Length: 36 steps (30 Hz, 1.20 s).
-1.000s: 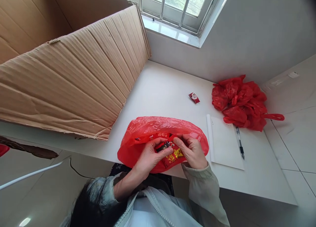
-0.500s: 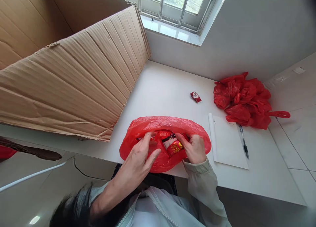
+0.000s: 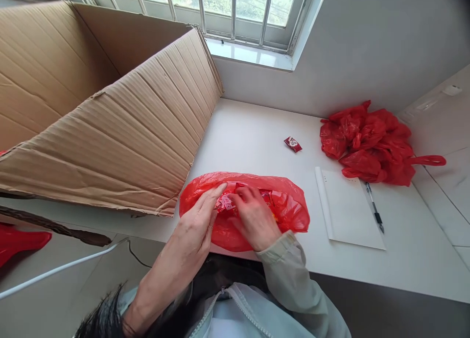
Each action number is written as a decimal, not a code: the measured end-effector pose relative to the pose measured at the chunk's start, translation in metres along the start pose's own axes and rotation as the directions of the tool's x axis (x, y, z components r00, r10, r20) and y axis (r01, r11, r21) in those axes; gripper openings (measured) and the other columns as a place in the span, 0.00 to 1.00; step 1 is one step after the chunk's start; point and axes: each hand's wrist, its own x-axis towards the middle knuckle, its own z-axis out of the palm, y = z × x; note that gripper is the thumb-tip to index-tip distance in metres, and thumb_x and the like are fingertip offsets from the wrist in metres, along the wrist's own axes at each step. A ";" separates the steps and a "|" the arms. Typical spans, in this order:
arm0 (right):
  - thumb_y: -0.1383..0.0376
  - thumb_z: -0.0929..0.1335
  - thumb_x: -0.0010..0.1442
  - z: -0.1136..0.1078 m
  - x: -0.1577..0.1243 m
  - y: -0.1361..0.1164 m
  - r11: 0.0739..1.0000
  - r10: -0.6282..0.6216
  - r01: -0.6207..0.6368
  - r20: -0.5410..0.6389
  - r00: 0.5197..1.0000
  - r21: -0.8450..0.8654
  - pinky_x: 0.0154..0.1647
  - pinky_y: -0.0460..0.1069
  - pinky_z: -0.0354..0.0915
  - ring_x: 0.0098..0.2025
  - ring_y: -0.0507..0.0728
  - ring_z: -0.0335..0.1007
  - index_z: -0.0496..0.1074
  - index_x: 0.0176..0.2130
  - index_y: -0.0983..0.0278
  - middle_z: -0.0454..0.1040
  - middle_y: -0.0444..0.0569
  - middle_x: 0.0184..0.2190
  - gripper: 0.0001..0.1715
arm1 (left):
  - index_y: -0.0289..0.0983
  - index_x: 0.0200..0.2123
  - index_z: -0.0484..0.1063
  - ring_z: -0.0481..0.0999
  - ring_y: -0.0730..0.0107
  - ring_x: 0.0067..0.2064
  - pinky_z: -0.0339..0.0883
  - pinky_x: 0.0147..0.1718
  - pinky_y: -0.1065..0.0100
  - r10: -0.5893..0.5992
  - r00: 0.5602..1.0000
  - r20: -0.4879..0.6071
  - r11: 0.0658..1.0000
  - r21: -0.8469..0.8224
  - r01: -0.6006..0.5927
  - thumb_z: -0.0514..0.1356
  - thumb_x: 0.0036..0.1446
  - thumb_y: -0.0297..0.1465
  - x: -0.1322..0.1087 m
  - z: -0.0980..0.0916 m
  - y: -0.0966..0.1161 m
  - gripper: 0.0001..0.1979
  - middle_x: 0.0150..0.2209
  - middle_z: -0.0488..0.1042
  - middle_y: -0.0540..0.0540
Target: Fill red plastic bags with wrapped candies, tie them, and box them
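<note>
White table (image 3: 249, 137) by a barred window (image 3: 235, 10): left hand (image 3: 194, 225) and right hand (image 3: 255, 218) lie, grips spread, on a red bag (image 3: 290, 205).

Cardboard box (image 3: 121, 132) left; stray candy (image 3: 293, 144), red bags (image 3: 370, 142), paper (image 3: 352, 210), pen (image 3: 374, 208) right

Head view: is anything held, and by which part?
Left hand lies flat on the left end of the crinkled red plastic bag, gripping nothing. Right hand rests on red snack packets in the bag's mouth; grip cannot be told.
</note>
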 end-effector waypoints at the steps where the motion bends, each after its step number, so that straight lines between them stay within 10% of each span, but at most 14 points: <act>1: 0.71 0.66 0.58 0.005 0.003 -0.003 0.997 -0.071 0.071 0.014 0.997 -0.021 0.53 0.57 0.63 0.55 0.65 0.62 0.67 0.53 0.64 0.69 0.56 0.52 0.22 | 0.38 0.61 0.57 0.63 0.69 0.61 0.57 0.61 0.66 -0.004 1.000 0.002 1.000 -0.008 0.004 0.44 0.66 0.27 -0.001 0.001 0.000 0.21 0.60 0.65 0.45; 9: 0.73 0.60 0.62 0.002 0.011 0.004 0.999 0.032 -0.029 0.119 0.992 -0.030 0.30 0.49 0.65 0.33 0.59 0.74 0.69 0.51 0.61 0.77 0.53 0.38 0.20 | 0.41 0.56 0.62 0.67 0.65 0.58 0.63 0.57 0.60 -0.023 1.000 0.013 0.998 0.058 0.023 0.47 0.65 0.27 -0.003 0.010 -0.011 0.18 0.56 0.67 0.45; 13: 0.70 0.61 0.62 -0.017 0.001 0.022 0.965 0.080 -0.087 0.037 0.996 0.246 0.36 0.49 0.67 0.36 0.58 0.76 0.72 0.50 0.57 0.79 0.49 0.39 0.19 | 0.41 0.54 0.65 0.70 0.64 0.55 0.66 0.53 0.62 -0.026 1.000 0.000 0.998 0.049 0.026 0.52 0.62 0.26 0.001 0.013 -0.012 0.17 0.53 0.70 0.46; 19: 0.65 0.65 0.60 -0.026 -0.013 0.043 0.746 0.096 -0.011 -0.092 0.991 0.666 0.45 0.50 0.69 0.41 0.56 0.76 0.77 0.42 0.58 0.80 0.45 0.40 0.12 | 0.40 0.43 0.72 0.77 0.68 0.42 0.68 0.43 0.69 -0.069 0.993 -0.092 0.995 -0.080 0.062 0.59 0.59 0.30 0.007 0.015 -0.011 0.08 0.41 0.78 0.51; 27: 0.56 0.70 0.54 -0.010 -0.025 0.050 0.283 0.397 -0.213 0.088 0.914 0.935 0.31 0.48 0.67 0.30 0.54 0.72 0.79 0.29 0.63 0.79 0.45 0.28 0.13 | 0.40 0.33 0.77 0.77 0.71 0.31 0.68 0.32 0.73 -0.187 0.975 -0.122 0.939 -0.314 0.141 0.61 0.57 0.35 0.008 0.022 -0.011 0.07 0.31 0.80 0.53; 36: 0.54 0.71 0.52 -0.005 -0.026 0.052 0.254 0.425 -0.225 0.100 0.900 0.941 0.37 0.51 0.70 0.34 0.57 0.73 0.80 0.32 0.62 0.80 0.47 0.31 0.14 | 0.39 0.40 0.72 0.76 0.70 0.38 0.68 0.37 0.73 -0.185 0.982 0.038 0.888 -0.422 0.184 0.60 0.56 0.35 0.011 0.025 -0.013 0.09 0.38 0.77 0.51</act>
